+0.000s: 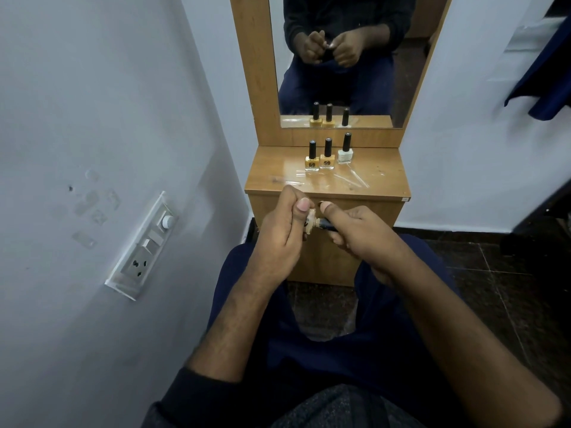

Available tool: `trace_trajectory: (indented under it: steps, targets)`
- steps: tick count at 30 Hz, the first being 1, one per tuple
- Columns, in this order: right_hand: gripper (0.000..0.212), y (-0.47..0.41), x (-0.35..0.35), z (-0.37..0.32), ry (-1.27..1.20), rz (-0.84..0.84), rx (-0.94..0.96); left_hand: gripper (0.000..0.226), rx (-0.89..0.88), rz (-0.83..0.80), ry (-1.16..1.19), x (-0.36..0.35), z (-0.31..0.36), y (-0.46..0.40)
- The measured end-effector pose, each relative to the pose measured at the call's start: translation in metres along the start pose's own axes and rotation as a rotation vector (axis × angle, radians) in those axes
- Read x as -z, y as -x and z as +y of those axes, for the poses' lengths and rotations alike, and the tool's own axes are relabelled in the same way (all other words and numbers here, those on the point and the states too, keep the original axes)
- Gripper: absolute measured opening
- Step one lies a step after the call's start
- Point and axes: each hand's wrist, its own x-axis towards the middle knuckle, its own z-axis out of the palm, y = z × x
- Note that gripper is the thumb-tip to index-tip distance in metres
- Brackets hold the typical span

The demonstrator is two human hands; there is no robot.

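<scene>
The left grip (284,225) curls round a nail polish bottle (310,223), held in the air before the surface's (386,177) front edge. The right grip (361,231) pinches its black cap (326,226). The cap looks unremoved, so opening remains; three bottles (327,154) wait behind.

Glossy wooden dresser top (383,177), glass polish bottles (327,163), glossy black caps (327,147).
</scene>
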Motion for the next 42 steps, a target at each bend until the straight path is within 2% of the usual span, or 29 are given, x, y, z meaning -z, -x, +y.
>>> trace_trajectory:
  steps: [2, 4, 8, 10, 12, 17, 20, 25, 30, 35, 39, 42]
  targets:
    - [0.074, 0.002, -0.003, 0.001, -0.006, 0.054, 0.031, 0.034, 0.042, 0.025, 0.025, -0.002, -0.001, 0.001]
    - [0.072, 0.004, -0.004, -0.001, 0.068, 0.121, 0.147, 0.034, 0.136, 0.087, 0.092, -0.005, -0.001, 0.002]
    - [0.043, 0.007, -0.002, 0.004, 0.188, 0.057, 0.427, 0.039, 0.357, 0.229, 0.285, -0.007, -0.005, -0.001]
    - [0.024, 0.005, -0.003, 0.012, 0.304, 0.114, 0.524, 0.038, 0.416, 0.238, 0.323, -0.006, -0.007, -0.001]
    - [0.016, 0.001, -0.004, 0.018, 0.429, 0.217, 0.613, 0.038, 0.443, 0.205, 0.346, -0.007, -0.008, -0.001]
    - [0.030, -0.004, -0.002, 0.023, 0.673, 0.352, 0.737, 0.036, 0.430, 0.135, 0.306, -0.006, -0.012, 0.001]
    - [0.035, -0.005, -0.006, 0.024, 0.618, 0.415, 0.700, 0.036, 0.425, 0.144, 0.302, -0.007, -0.013, 0.002]
    - [0.056, -0.004, -0.013, 0.019, 0.509, 0.489, 0.591, 0.037, 0.393, 0.161, 0.289, -0.012, -0.009, 0.000]
    - [0.065, -0.002, -0.022, 0.012, 0.283, 0.500, 0.442, 0.034, 0.365, 0.240, 0.267, -0.017, -0.003, -0.001]
    - [0.070, 0.000, -0.021, 0.005, 0.061, 0.369, 0.175, 0.036, 0.250, 0.209, 0.189, -0.016, -0.006, 0.001]
    - [0.061, -0.003, -0.020, 0.000, -0.245, 0.257, -0.034, 0.036, 0.105, 0.228, 0.083, -0.017, -0.005, 0.003]
    - [0.056, 0.001, -0.017, -0.004, -0.317, 0.190, -0.149, 0.027, -0.002, 0.226, 0.035, -0.015, -0.002, 0.004]
